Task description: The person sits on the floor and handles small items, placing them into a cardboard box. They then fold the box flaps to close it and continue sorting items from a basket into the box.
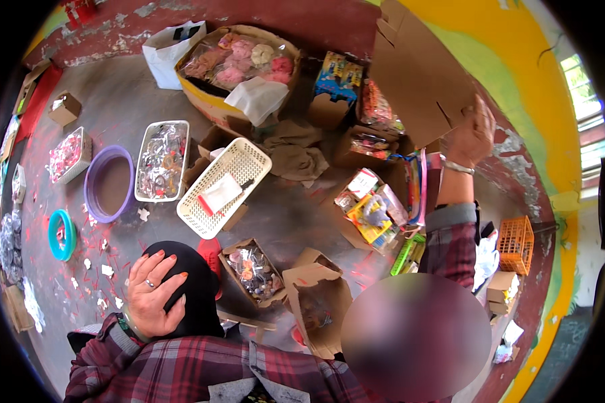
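Observation:
My left hand (153, 290) lies spread on my black-clad knee (193, 275), with a ring on one finger and nothing held. Stretched far out to the right, my right hand (472, 134) has its fingers at the lower right edge of a large flat piece of cardboard (417, 74), which stands tilted against the wall. The fingers look closed on that edge, partly hidden behind it. Below the cardboard is an open box (373, 144) with small packets. Nearer me, another box (376, 208) is filled with colourful packaged goods.
A cream plastic basket (257, 158) holds a white-and-red packet. Around it are a white tray (138, 168) of small items, a purple basin (93, 208), a teal basin (52, 235), a big carton (195, 94) of pink items and an orange crate (515, 242). Scraps litter the floor.

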`<state>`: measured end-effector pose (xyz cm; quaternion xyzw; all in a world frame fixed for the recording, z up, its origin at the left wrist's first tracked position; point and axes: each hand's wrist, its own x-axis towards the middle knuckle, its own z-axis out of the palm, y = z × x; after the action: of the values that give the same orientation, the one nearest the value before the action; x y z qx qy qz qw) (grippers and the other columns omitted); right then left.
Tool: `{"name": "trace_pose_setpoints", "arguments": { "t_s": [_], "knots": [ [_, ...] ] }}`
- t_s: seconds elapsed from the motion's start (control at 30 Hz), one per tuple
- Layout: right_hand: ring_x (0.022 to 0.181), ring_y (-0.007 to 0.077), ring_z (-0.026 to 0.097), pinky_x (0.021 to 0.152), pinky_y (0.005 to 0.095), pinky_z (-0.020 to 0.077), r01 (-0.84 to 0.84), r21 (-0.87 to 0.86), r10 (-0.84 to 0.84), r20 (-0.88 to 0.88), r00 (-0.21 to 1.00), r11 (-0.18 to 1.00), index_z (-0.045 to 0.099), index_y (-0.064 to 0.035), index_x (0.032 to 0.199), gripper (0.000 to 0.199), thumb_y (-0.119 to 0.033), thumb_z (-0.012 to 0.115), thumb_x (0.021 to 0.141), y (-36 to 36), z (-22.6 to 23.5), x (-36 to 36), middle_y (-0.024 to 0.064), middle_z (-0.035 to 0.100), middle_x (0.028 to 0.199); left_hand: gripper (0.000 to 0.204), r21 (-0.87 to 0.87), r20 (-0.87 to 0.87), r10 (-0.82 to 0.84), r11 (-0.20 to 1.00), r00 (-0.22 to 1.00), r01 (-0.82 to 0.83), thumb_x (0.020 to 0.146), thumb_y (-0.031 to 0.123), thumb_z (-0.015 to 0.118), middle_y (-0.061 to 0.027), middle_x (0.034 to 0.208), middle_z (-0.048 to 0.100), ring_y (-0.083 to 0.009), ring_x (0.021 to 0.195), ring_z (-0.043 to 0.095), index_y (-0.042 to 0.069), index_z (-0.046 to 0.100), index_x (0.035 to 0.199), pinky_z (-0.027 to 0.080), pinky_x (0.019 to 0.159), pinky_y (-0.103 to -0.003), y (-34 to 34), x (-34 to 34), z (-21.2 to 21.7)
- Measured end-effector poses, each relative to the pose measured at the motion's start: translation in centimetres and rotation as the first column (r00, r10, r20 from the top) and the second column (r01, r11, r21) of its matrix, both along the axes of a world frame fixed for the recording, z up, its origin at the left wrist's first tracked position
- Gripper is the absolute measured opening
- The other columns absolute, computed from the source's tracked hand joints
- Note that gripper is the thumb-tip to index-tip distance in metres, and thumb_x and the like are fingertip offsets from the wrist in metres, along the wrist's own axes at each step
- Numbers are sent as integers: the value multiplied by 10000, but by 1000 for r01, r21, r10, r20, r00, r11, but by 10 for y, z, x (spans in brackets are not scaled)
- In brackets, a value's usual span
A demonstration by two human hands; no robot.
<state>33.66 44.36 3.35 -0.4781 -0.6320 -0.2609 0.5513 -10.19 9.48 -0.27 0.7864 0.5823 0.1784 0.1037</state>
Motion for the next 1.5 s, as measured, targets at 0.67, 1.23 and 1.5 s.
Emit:
{"name": "trace_pose_setpoints", "arguments": {
  "t_s": [0.67,1.23,1.5],
  "knots": [
    [676,108,561,599,178,473,-567,-40,308,-807,503,823,517,52,1080,290,69,555,792,-335,211,-2,77,587,845,512,297,502,-85,952,860,-79,746,164,659,-217,1251,441,-348,1167,424,-16,467,1185,329,979,-394,-44,9,10],
    [933,231,596,827,316,459,-301,-815,300,-165,940,496,581,-5,1073,369,-255,618,804,-370,55,-39,146,618,1001,301,-266,952,283,954,-119,136,851,104,576,-88,1072,597,-165,970,572,-17,527,1121,443,841,-278,-64,-81,19],
    [1020,296,561,865,380,443,395,-907,227,357,906,-147,603,-43,1064,437,-316,627,724,-367,-167,-13,166,603,1063,362,-339,838,383,924,-389,178,871,161,555,-103,1150,565,-218,1048,546,14,474,1192,432,915,-364,-114,-120,-28]
  ]
}}
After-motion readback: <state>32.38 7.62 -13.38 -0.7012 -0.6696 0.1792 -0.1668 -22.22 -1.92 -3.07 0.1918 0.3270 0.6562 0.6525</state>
